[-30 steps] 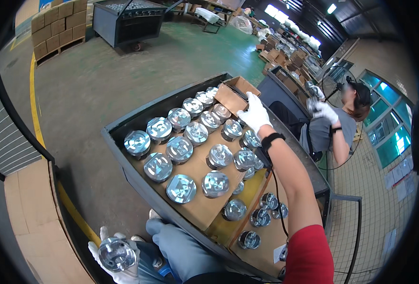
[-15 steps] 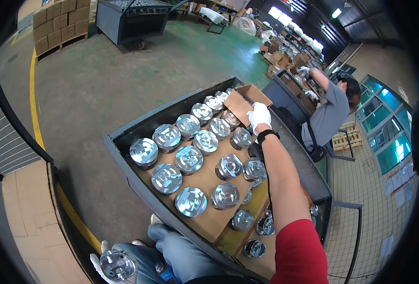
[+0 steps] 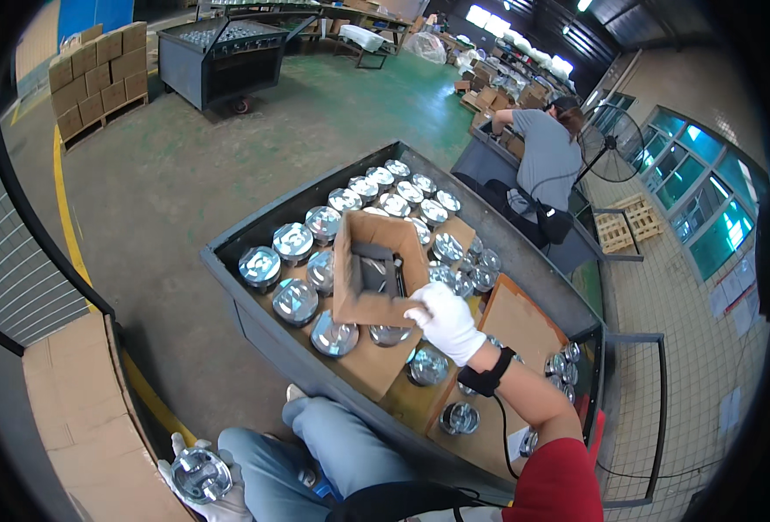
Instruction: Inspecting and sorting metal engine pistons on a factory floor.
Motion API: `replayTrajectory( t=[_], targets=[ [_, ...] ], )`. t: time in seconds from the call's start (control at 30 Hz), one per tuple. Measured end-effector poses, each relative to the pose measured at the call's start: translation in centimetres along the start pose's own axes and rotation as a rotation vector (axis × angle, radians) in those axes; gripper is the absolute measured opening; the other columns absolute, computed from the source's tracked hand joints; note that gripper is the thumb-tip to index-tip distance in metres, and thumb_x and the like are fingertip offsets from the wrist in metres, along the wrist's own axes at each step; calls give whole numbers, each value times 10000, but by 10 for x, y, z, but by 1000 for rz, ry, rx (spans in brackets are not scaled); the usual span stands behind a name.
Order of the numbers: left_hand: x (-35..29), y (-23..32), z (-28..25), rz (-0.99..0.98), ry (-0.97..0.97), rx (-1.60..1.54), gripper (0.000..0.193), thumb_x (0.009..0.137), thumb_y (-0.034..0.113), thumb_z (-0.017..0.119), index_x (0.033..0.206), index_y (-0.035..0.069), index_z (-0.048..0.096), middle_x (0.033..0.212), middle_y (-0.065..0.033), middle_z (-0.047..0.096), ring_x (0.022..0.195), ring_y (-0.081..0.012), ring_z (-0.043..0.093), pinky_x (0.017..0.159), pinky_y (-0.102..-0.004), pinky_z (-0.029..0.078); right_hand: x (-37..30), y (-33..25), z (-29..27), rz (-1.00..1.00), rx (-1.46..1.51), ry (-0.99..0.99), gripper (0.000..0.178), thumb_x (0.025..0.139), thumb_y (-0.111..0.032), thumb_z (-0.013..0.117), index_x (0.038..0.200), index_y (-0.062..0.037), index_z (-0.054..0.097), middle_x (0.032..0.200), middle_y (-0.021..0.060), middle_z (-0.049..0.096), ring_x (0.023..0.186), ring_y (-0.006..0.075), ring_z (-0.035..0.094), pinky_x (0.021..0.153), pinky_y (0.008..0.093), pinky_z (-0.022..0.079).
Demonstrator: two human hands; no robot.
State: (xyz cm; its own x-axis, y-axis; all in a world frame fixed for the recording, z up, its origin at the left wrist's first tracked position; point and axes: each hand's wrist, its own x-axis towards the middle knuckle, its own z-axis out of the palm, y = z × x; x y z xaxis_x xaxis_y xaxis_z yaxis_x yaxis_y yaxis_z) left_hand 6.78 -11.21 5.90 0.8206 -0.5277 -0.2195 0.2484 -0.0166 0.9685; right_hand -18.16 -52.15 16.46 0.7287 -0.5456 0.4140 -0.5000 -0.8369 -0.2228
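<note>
In my white-gloved right hand (image 3: 447,324) is the near edge of an open cardboard box (image 3: 369,309), its fingers closed on the rim. The box is tilted toward me above the rows of pistons. Inside it lie dark grey items and a slim black object, whose kind I cannot make out. At the lower left, my gloved left hand (image 3: 235,498) holds one shiny metal piston (image 3: 200,475) with its hollow side up. Several more pistons (image 3: 296,301) stand crown up on cardboard sheets in a dark metal cart (image 3: 254,326); the box covers some of them.
Beyond the cart, a co-worker in a grey shirt (image 3: 546,152) bends over another bin. Stacked cartons (image 3: 97,83) sit on a pallet at the far left, near a second wheeled cart (image 3: 219,74). A cardboard-topped surface (image 3: 76,391) and wire fence (image 3: 32,235) flank my left side.
My right hand has brought the box from the cart's far side toward me and tilted its opening into view. The left hand still holds its piston. The co-worker has bent lower.
</note>
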Motion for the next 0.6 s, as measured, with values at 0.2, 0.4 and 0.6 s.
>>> replayTrajectory(
  t=[0.2,0.4,0.6],
  targets=[
    [-34,64,31,-162,239,-936,544,997,570,471,1389,196,516,993,-131,698,693,-323,674,453,-429,545,26,-1,-38,83,239,-25,316,854,-42,549,1140,-72,678,991,168,720,932,347,687,809,421,560],
    [-74,91,50,-259,-58,-1046,605,942,684,500,1261,181,603,1171,-102,684,998,-313,683,653,-496,616,90,-6,-8,295,-3,-469,493,867,-469,602,1106,-56,725,1036,247,714,995,405,685,886,455,530],
    [-110,101,59,-349,-431,-1331,930,886,777,466,1332,-38,517,1107,-237,650,937,-394,689,734,-424,666,104,19,20,155,-328,-497,303,787,-324,679,849,-37,753,727,117,716,654,225,678,597,368,509]
  ],
)
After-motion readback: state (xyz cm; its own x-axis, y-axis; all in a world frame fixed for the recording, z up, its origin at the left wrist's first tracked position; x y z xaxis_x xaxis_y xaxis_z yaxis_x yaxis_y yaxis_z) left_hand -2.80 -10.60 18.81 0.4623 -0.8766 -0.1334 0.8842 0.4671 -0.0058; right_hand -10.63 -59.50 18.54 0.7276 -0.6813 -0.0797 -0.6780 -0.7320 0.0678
